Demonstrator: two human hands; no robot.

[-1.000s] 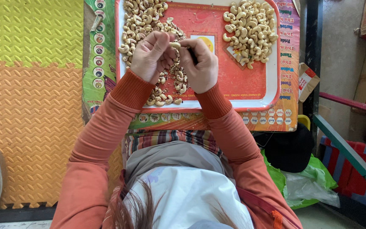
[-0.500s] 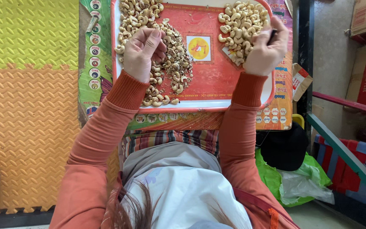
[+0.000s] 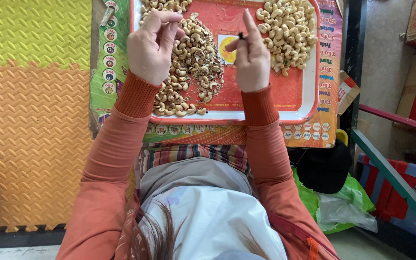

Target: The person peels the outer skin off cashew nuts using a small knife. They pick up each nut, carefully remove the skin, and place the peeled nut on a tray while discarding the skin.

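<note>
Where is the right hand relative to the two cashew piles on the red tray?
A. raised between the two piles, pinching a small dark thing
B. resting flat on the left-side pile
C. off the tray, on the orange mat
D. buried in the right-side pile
A: the right hand is lifted between the left pile and the right pile on the red tray, with a small dark thing pinched at its fingertips.
</note>
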